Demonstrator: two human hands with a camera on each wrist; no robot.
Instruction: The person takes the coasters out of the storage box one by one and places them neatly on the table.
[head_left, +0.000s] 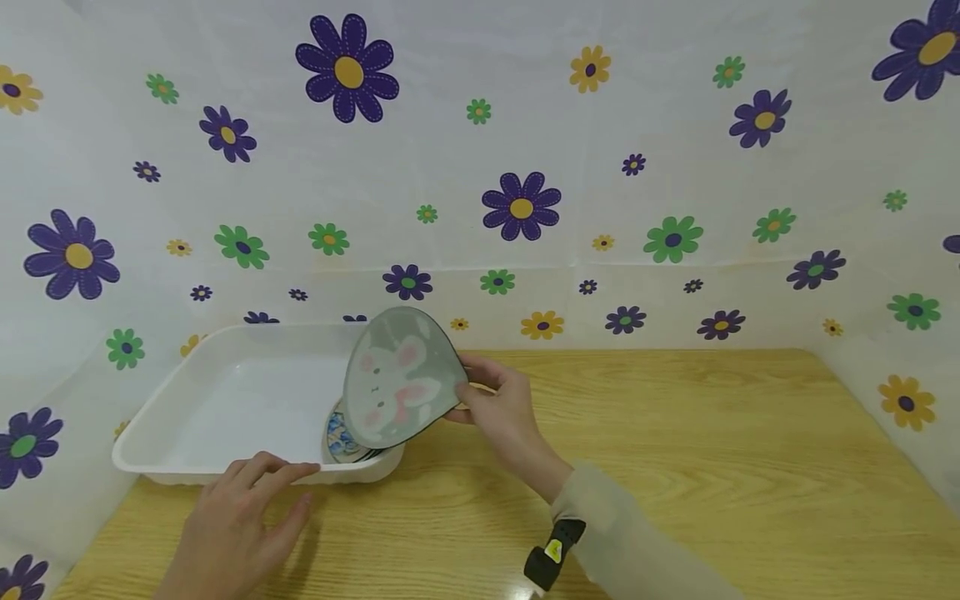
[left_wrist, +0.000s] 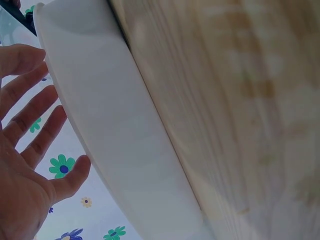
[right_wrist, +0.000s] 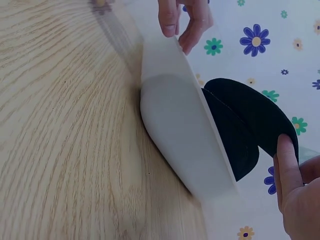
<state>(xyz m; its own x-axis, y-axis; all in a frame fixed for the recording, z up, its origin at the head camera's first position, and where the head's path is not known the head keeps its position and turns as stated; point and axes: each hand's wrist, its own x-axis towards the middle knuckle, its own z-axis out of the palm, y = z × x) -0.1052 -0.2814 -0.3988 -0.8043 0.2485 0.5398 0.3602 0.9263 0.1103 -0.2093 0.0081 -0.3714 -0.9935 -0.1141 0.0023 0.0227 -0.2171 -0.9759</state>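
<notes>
My right hand (head_left: 506,412) pinches the right edge of a rounded grey-green mat (head_left: 397,379) printed with a white rabbit. The mat is tilted up over the right end of a white plastic tray (head_left: 247,408). Its dark underside shows in the right wrist view. Partly hidden beneath it, a mat with a blue pattern (head_left: 341,437) sits in the tray's front right corner; its back is dark too. At the tray's near side is my left hand (head_left: 240,517), fingertips at the rim. In the left wrist view its fingers (left_wrist: 47,135) are spread and loosely extended.
The tray stands on the left of a wood-grain table (head_left: 675,467). Behind and at both sides hangs a white cloth (head_left: 555,133) printed with purple, green and yellow flowers. A black strap (head_left: 553,554) is around the right wrist, over a pale sleeve (head_left: 637,533).
</notes>
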